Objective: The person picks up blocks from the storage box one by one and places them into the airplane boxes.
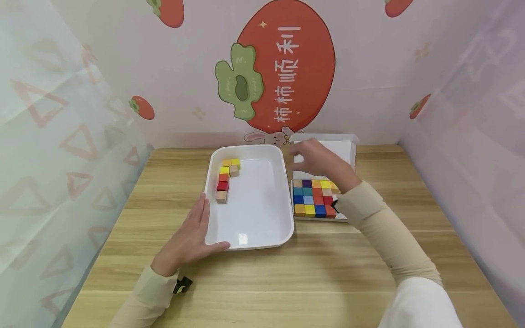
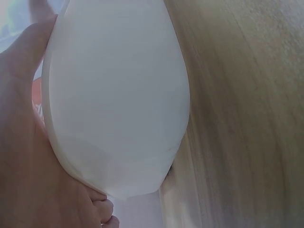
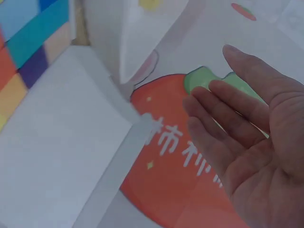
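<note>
7 blocks [image 1: 223, 178] in the tray [image 1: 258, 200], plenty left in the box [image 1: 344, 151] imo; left hand [image 1: 188, 237] spread along tray's edge, right hand [image 1: 319, 158] loose, empty.

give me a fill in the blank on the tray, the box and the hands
The left hand touches the tray, whose color is ____.
The right hand holds ____.
In the head view, the open box lies to the tray's ____.
The block in the tray nearest the left hand is unpainted ____.
Missing words: white; nothing; right; wood.
</note>
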### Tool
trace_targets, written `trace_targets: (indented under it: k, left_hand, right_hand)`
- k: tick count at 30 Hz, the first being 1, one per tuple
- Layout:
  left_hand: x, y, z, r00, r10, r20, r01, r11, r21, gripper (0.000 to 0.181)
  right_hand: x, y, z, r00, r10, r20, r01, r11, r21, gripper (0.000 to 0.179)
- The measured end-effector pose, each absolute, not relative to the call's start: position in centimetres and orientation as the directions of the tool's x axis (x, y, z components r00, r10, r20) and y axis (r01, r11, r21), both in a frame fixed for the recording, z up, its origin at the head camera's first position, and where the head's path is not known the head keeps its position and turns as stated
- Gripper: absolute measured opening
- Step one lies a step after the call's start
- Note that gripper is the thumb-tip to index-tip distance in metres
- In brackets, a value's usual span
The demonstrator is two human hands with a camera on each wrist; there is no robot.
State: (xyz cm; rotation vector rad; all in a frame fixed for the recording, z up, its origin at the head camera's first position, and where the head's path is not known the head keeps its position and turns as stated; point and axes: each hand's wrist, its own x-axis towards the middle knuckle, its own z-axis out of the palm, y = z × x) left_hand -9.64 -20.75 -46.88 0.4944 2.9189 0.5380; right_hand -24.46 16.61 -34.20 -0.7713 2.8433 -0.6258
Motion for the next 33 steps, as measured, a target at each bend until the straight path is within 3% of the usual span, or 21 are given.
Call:
trace_targets:
  k: [8,16,26,33]
  left_hand:
    - [-9.7,-20.8,-46.9,-0.942,0.327,-0.072,0.281,0.889,0.362,0.138]
    - [-9.7,-20.7,-46.8,-0.941,0.33,-0.071,0.283,0.887,0.365,0.138]
    - [-9.6,-20.7,-46.9,-0.935,0.351,-0.05,0.311,0.879,0.362,0.137]
    - [-9.6,-20.8,-46.8,-0.934,0.355,-0.032,0.32,0.875,0.364,0.137]
  right_hand:
    - [-26.1,8.8,-33.2,-0.787,-0.617,-0.008,-0.56,0.719,-0.412,0.042]
    - [-28.0,2.3,-37.6,-0.726,-0.685,-0.059,-0.589,0.664,-0.461,0.027]
    - [-28.2,-2.3,-43.9,-0.8,-0.582,-0.144,-0.472,0.759,-0.448,0.025]
    - [-28.0,-3.6,-45.1,-0.831,-0.549,-0.09,-0.455,0.764,-0.458,0.021]
